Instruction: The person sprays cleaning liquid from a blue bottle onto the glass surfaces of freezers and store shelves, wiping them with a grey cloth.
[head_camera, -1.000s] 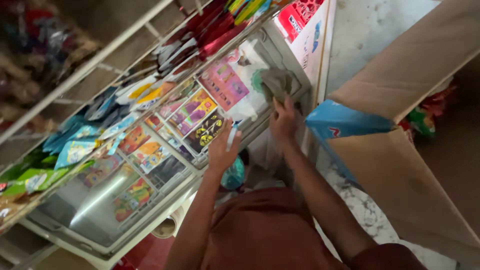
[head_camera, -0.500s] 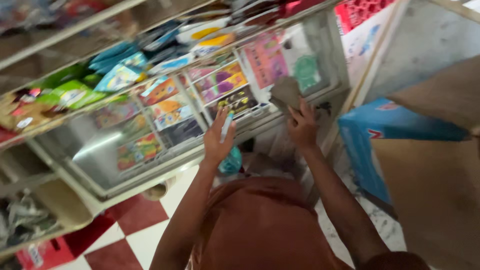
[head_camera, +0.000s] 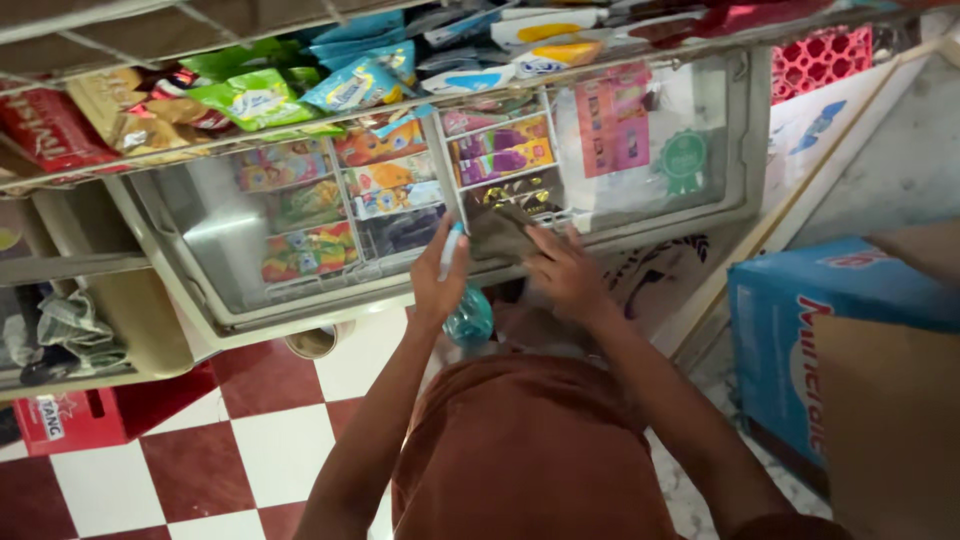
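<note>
My left hand grips a teal spray bottle by its neck, the white nozzle sticking up past the fingers at the front edge of a glass-topped chest freezer. My right hand presses a dark grey-brown cloth flat on the freezer's glass lid, just right of the left hand. Under the glass lie several colourful ice cream packs in wire baskets.
A wire rack of snack bags hangs over the freezer's back. A blue carton and brown cardboard stand at the right. The floor is red and white chequered tile. A red box sits at the left.
The view has swung round, so the freezer now lies level across the top. My right hand and the cloth have slid nearer along the glass, close to the left hand with the bottle.
</note>
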